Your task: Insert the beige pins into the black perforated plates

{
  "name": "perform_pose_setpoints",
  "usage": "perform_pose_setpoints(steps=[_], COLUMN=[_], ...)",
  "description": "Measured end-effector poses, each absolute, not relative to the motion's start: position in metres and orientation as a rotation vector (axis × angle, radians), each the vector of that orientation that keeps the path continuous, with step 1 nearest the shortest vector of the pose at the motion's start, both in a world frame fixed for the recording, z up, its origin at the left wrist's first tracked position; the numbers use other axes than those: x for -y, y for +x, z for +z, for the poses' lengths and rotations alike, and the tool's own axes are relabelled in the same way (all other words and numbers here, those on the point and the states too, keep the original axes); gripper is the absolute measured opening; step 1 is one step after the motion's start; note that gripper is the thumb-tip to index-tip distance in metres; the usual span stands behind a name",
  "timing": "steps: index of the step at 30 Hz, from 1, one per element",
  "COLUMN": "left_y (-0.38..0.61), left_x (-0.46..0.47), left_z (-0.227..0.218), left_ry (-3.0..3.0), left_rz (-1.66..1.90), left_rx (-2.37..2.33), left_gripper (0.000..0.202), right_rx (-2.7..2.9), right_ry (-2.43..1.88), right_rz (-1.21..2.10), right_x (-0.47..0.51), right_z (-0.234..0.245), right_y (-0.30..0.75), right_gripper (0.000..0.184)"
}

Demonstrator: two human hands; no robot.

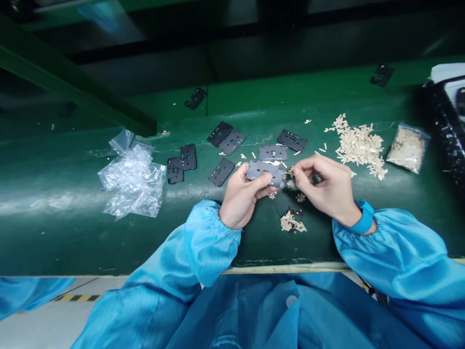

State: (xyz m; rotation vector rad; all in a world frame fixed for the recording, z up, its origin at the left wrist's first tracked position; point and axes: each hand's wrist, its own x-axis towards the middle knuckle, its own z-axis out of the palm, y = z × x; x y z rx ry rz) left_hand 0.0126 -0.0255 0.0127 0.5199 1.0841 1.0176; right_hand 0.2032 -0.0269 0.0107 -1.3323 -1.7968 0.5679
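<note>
My left hand (242, 198) grips a dark grey perforated plate (265, 173) by its left end, with the thumb lying across its face. My right hand (323, 184) sits at the plate's right end, its fingertips pinched together close to that edge. Anything between them is too small to tell. Several similar loose plates (272, 153) lie on the green bench (232, 242) just beyond my hands. Pale wooden-looking strips (359, 145) form a heap to the right, and a small clump of them (290, 223) lies below my hands.
A clear plastic bag heap (132, 177) lies on the left. A small bag of pale strips (407, 148) sits at the right, beside a black object (443, 131). Stray plates (196, 98) rest farther back. A green beam (72, 82) crosses the upper left, and a pale strip edges the bench's near side.
</note>
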Motion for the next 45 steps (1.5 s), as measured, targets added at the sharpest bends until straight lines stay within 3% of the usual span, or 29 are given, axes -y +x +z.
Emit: perform_pose_setpoints(steps=[19, 32, 45], left_y=[0.0130, 0.0106, 0.0118], left_x=[0.0285, 0.0258, 0.0284], left_z=[0.0106, 0.0143, 0.0130], left_ry=[0.550, 0.444, 0.449], left_rz=[1.021, 0.960, 1.014], left_rx=[-1.059, -0.976, -0.926], left_gripper=[0.039, 0.036, 0.034], right_rx=[1.688, 1.764, 1.878], right_ry=[-1.299, -1.285, -1.072], right_rz=[0.741, 0.596, 0.310], right_x=[0.0313, 0.0311, 0.0335], right_z=[0.0068, 0.0098, 0.0052], right_y=[0.1984, 0.2022, 0.1974], right_gripper=[0.005, 0.004, 0.016])
